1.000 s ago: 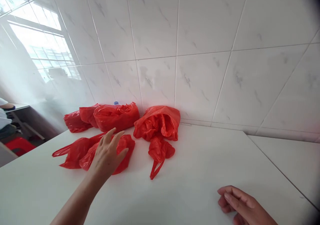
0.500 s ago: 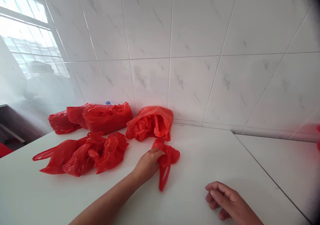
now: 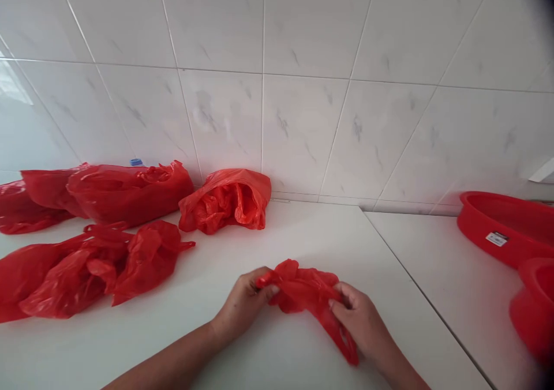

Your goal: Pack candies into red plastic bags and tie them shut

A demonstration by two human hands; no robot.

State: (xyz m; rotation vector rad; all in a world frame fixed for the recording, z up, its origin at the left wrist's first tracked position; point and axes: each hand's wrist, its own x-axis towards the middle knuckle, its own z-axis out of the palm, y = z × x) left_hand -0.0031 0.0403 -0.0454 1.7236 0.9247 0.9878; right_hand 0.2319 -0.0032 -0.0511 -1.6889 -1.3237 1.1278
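Between my hands, just over the white table, a crumpled red plastic bag [image 3: 305, 289] is stretched sideways. My left hand [image 3: 244, 297] pinches its left end between thumb and fingers. On the other side my right hand [image 3: 357, 315] grips the bag's right part, and a handle loop dangles below those fingers. Farther back, a bunched red plastic bag [image 3: 227, 199] lies against the wall with its mouth facing me. To the left, more crumpled red bags [image 3: 90, 269] are spread on the table, their handles loose.
Along the wall at the left sit full-looking red bags [image 3: 130, 194], with a blue cap [image 3: 136, 162] behind them. At the right stand a red plastic basin [image 3: 476, 228] and another red container [image 3: 530, 315]. A seam crosses the white tabletop [image 3: 415, 321]; the tiled wall [image 3: 303, 124] rises behind.
My left hand has brought the small red bag nearer, away from the bunched one. My right hand, empty before, now grips it too. The view has turned right, bringing the red basin into sight.
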